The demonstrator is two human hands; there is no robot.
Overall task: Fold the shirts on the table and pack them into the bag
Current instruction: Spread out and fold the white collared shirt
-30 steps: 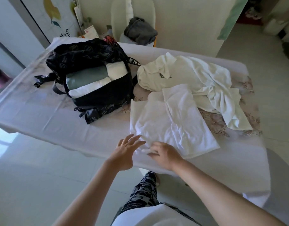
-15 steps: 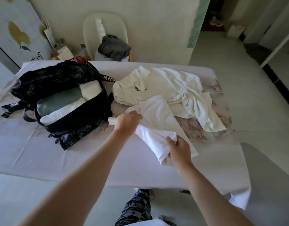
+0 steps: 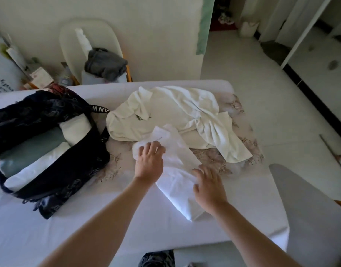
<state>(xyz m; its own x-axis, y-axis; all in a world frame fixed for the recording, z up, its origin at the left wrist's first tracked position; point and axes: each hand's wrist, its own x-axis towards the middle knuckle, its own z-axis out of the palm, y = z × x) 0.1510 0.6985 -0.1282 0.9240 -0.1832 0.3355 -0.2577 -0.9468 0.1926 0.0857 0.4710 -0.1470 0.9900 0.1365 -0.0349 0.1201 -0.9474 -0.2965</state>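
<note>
I am pressing my left hand (image 3: 149,163) on the far-left end of the folded white shirt (image 3: 177,166), with the fingers nearly straight and close together on the cloth. My right hand (image 3: 209,187) is resting on the near-right part of that shirt, fingers spread apart and relaxed, gripping nothing. The white shirt is lying as a narrow strip on the table (image 3: 69,228), its far end touching the crumpled cream shirt (image 3: 171,110). The bag (image 3: 69,180) is sitting open at the left, holding folded white and grey-green garments. A chair (image 3: 73,35) carrying a grey garment (image 3: 106,64) is standing beyond the far edge.
</note>
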